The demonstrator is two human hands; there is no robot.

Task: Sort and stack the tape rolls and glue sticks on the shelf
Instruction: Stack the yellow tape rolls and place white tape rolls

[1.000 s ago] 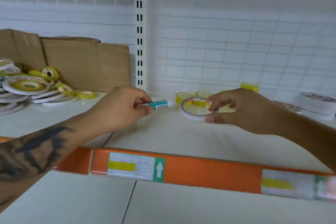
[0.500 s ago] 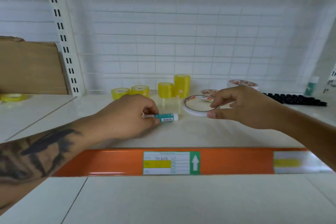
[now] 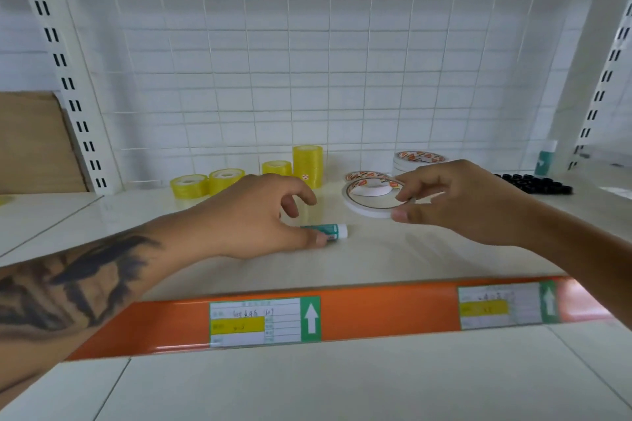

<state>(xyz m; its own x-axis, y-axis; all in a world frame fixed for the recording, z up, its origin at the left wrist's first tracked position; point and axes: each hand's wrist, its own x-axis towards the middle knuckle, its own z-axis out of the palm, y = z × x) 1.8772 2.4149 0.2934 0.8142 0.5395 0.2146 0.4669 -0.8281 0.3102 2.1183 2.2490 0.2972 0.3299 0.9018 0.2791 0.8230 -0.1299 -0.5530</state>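
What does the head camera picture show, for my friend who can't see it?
On a white shelf, the left hand touches a lying teal glue stick while the right hand pinches a flat white tape roll. Yellow tape rolls stand behind.
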